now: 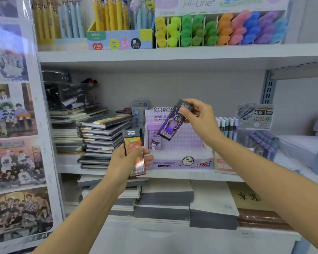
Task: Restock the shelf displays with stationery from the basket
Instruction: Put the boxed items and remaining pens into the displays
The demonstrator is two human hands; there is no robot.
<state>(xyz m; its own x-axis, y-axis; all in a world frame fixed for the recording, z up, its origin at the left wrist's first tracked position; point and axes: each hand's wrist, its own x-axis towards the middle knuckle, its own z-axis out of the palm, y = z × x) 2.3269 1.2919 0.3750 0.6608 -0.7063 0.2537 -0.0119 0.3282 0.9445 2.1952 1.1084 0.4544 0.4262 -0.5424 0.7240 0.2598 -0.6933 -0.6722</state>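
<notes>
My left hand (128, 160) grips an orange holographic pack (135, 153) upright in front of the middle shelf's edge. My right hand (198, 118) pinches the top of a purple holographic pack (173, 123), tilted, above the purple display box (180, 162). Inside that box one small purple pack (155, 142) stands at the left. The basket is out of view.
A stack of dark notebooks (103, 136) lies left of the display box. Pastel pens (226, 127) and a clear sign (254, 116) stand to the right. Highlighters (218, 30) and pen boxes (117, 33) fill the upper shelf. Paper pads (163, 204) lie below. Photo cards (13, 125) hang on the left.
</notes>
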